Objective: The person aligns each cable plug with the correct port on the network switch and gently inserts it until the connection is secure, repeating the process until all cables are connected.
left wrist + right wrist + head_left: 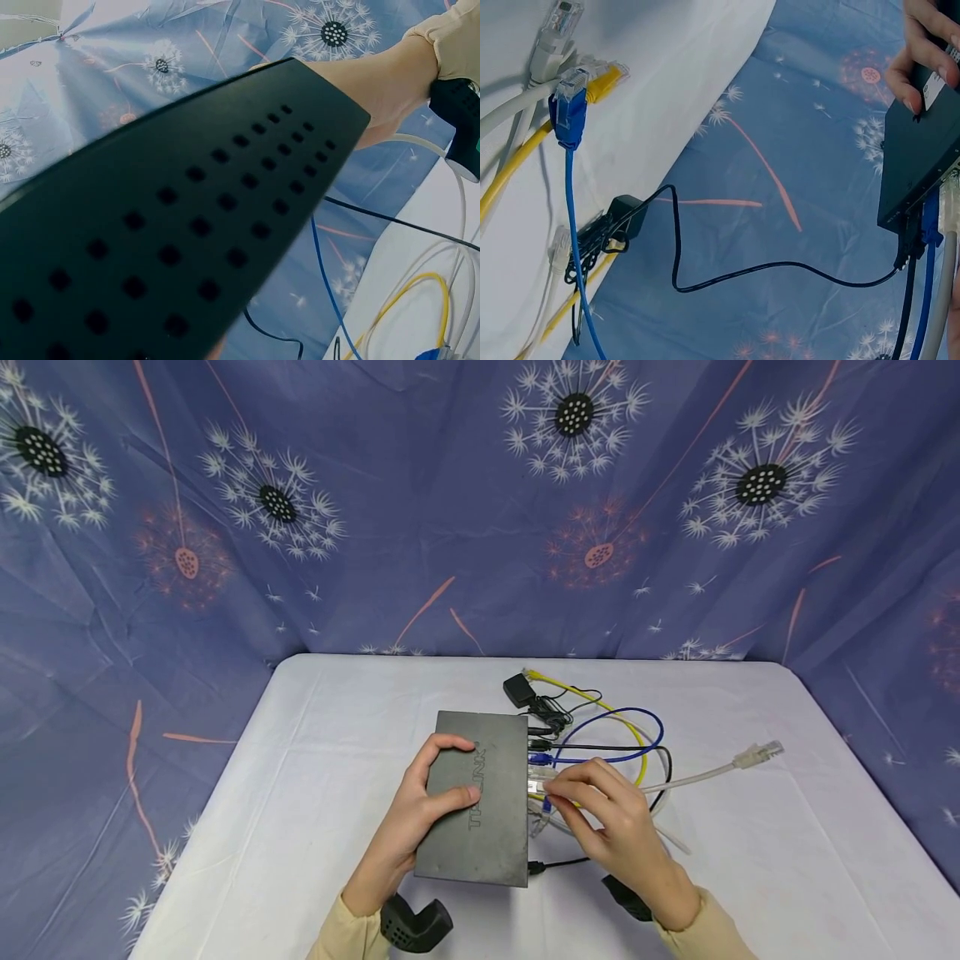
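Observation:
A dark TP-LINK network switch [495,852] is held above the white table by my left hand [416,806]. The thumb lies on its top, while fingers show against the labelled underside in the right wrist view. At the port side, my right hand [611,818] pinches a grey-white network cable at its clear plug [538,779]. That plug is at the ports, beside a seated blue plug [538,760] and a black plug [540,745]. In the left wrist view, the perforated side of the switch hides most of the left hand.
Behind the ports lie a black power adapter [519,691] and a yellow cable [585,687]. A loose grey cable end [757,754] points right. Another black plug [536,867] shows at the switch's near end. In the right wrist view, a loose blue plug [570,112] lies near other cable ends.

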The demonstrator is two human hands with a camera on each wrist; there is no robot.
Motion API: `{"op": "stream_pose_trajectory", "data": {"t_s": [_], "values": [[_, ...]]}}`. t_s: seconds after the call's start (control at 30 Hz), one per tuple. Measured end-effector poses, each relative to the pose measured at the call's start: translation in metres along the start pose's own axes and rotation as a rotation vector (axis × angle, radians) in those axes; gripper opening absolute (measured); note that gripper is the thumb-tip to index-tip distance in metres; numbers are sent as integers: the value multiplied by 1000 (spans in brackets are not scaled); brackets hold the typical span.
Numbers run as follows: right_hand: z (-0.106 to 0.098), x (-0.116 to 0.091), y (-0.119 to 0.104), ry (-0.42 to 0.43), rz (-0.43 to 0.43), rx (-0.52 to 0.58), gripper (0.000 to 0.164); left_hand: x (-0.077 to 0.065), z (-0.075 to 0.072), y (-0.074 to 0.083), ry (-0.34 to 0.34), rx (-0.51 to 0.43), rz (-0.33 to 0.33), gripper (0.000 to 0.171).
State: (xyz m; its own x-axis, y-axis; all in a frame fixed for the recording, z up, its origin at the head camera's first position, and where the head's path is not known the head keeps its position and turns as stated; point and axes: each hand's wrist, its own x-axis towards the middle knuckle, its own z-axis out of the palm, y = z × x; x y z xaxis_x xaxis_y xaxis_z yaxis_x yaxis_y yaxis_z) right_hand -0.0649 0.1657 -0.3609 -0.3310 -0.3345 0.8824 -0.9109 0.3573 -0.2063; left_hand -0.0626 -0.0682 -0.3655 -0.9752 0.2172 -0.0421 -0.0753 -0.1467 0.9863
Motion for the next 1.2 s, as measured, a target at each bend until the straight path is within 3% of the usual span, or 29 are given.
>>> {"op": "stream_pose_trajectory", "data": {"t_s": [1.2], "values": [[8,3,-1,60,-28,28,25,0,1,0,12,51,20,46]]}}
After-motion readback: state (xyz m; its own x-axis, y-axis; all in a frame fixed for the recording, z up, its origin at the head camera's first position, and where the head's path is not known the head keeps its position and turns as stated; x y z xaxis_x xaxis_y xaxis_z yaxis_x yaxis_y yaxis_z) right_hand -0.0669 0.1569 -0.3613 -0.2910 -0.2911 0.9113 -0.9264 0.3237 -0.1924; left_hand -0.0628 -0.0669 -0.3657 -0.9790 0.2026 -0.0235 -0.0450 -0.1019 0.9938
